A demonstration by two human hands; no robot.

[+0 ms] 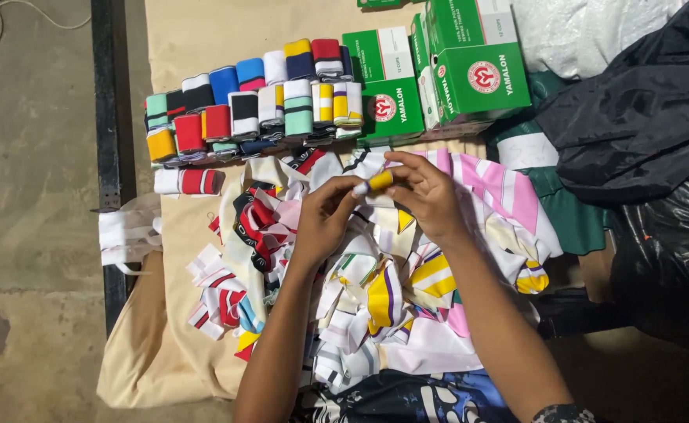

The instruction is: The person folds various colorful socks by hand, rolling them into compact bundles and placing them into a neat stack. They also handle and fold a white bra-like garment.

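— On the beige cloth (195, 31) that covers the work surface, what takes up the most room?

— Against the cloth's right edge, a heap of black plastic bags (642, 117). Next in size is the loose pile of striped fabric strips (376, 298) across the cloth's middle, in white, pink, yellow, red and purple.

— And toward the cloth's far side?

— Green and white cartons (438, 78) stand stacked there, and left of them are rows of rolled striped bands (250, 102), packed side by side. One red and white roll (190, 182) lies apart, just in front of the rows.

— Where are the hands?

— Both are over the middle of the cloth, above the pile. The left hand (325, 219) and right hand (427, 196) meet, fingertips pinched narrow on a small yellow and white roll (374, 183), held between them clear of the strips.
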